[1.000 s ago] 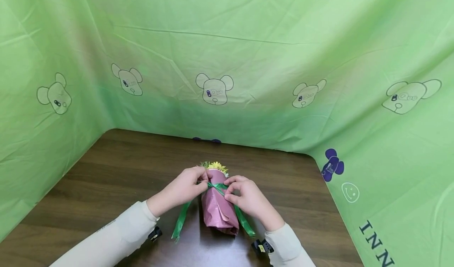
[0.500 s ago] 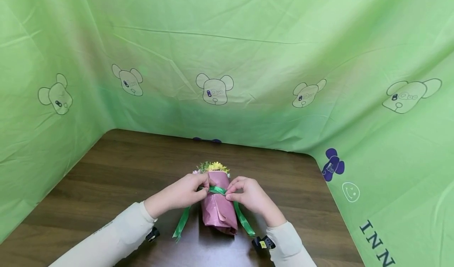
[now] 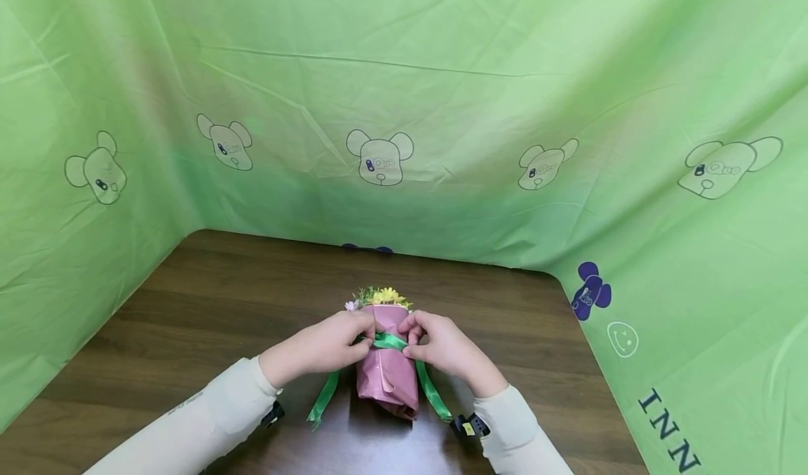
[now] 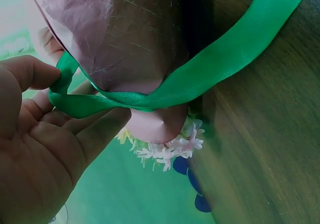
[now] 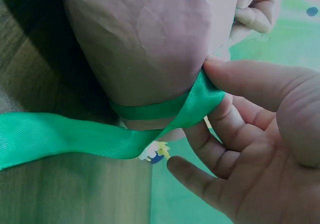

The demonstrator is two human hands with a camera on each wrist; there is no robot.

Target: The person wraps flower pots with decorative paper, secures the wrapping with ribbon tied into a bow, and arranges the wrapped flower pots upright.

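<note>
A small bouquet in pink wrapping paper [image 3: 386, 377] lies on the table, its yellow flowers [image 3: 386, 295] and pale blossoms [image 4: 167, 151] showing at the far end. Green satin ribbon [image 3: 389, 341] crosses the front of the wrap, and its tails hang down on both sides. My left hand [image 3: 325, 343] pinches the ribbon between thumb and fingers at the bouquet's left edge. On the opposite edge my right hand [image 3: 448, 349] pinches the ribbon too, seen closely in the right wrist view, where a folded ribbon loop [image 5: 200, 102] sits at the thumb tip.
The dark wooden table [image 3: 240, 299] surrounds the bouquet. A green cloth [image 3: 442, 96] printed with bear heads hangs behind and along both sides. Black wrist devices [image 3: 470, 426] sit at the cuffs.
The crossed ribbon at the front now lies as a flatter band across the wrap. Both hands have shifted slightly toward me, and more of the blossoms shows.
</note>
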